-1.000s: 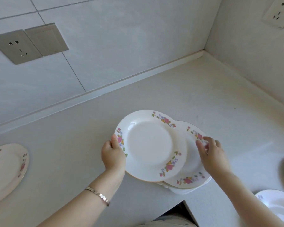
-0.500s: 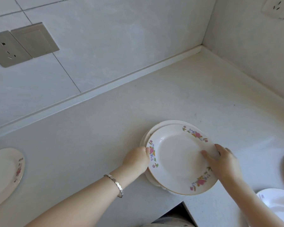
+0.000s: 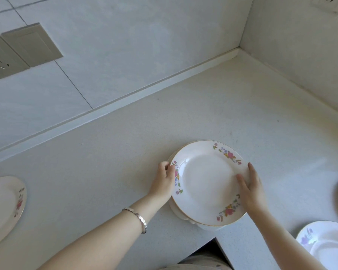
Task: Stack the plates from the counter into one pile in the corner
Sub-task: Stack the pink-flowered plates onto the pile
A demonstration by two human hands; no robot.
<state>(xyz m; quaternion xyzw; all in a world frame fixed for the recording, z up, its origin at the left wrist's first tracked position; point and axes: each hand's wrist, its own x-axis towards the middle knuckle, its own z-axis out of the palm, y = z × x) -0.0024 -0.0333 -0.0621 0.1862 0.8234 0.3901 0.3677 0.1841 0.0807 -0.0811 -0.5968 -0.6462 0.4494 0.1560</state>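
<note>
We are in a home kitchen. We see a pale counter [image 3: 115,152] meeting tiled walls [image 3: 144,45], wall sockets [image 3: 0,57] above, and flowered dinner plates [image 3: 205,182].

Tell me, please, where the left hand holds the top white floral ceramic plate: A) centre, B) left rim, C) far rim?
B: the left hand grips the left rim of the round white floral ceramic plate, beside its flower print; the right hand rests opposite.
</note>
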